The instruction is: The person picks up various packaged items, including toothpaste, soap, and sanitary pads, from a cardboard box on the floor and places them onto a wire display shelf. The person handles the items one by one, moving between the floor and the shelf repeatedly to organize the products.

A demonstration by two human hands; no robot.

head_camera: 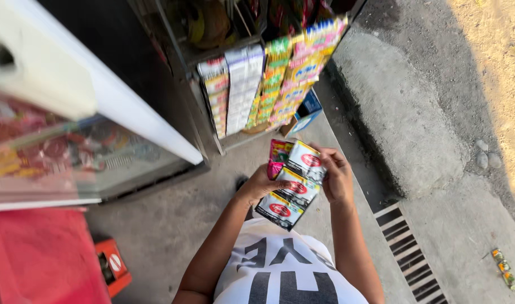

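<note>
Sachet strip (294, 188), black and silver, held by both hands: left hand (261, 183) fingers beneath, right hand (336, 177) fingers pinching its top.

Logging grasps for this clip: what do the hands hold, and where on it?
Both hold a strip of sachets: left hand at its left edge, right hand at the upper right.

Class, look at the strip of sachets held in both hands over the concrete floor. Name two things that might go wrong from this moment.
1. The sachet strip hangs loose below the left hand and right hand; it might tear at a joint, and a piece may drop to the floor.
2. The drain grate lies close on the right; a dropped sachet might slip between its bars.
</note>
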